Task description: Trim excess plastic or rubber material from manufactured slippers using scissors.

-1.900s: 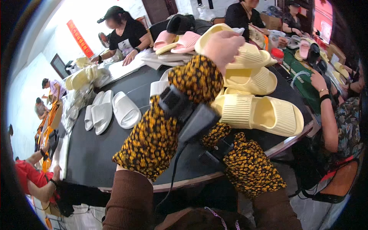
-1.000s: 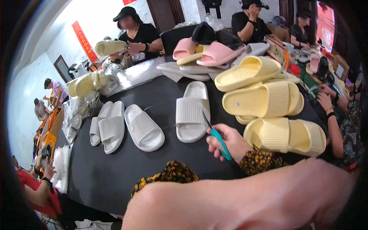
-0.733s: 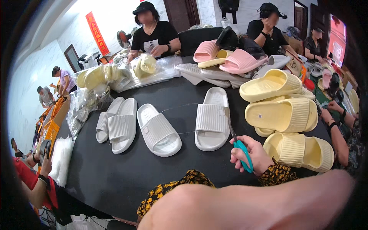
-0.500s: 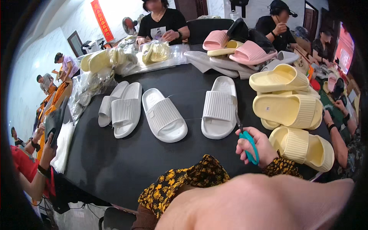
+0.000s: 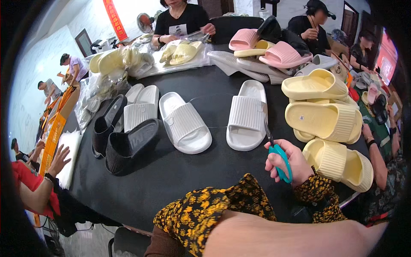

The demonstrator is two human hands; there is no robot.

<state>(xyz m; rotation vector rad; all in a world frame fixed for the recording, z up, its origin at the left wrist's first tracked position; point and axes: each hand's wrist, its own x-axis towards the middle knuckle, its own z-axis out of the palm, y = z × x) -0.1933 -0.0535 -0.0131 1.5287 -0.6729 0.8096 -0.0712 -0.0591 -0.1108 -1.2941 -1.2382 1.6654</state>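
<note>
My right hand (image 5: 291,165) is closed around scissors (image 5: 280,162) with teal handles. Their dark blades point away from me and lie along the right edge of a light grey ribbed slipper (image 5: 246,122), seemingly beside its strap. To its left, apart from it, lies a matching grey slipper (image 5: 185,124); thin clear strands stretch between the two. My left forearm (image 5: 295,235) crosses the bottom of the view, bare below a black sleeve with yellow flowers. The left hand itself is out of sight.
Black slippers (image 5: 132,145) lie at left, partly over another grey pair (image 5: 141,112). Yellow slippers (image 5: 321,122) are stacked at right. Pink, yellow and grey slippers (image 5: 280,55) pile up at the back. Across the black table (image 5: 171,188), a person handles a bag; a red-sleeved person is at left.
A black pair of slippers has come onto the table at left, and the red-sleeved person's hand is now free and spread. My left forearm has shifted lower; my right hand barely moved.
</note>
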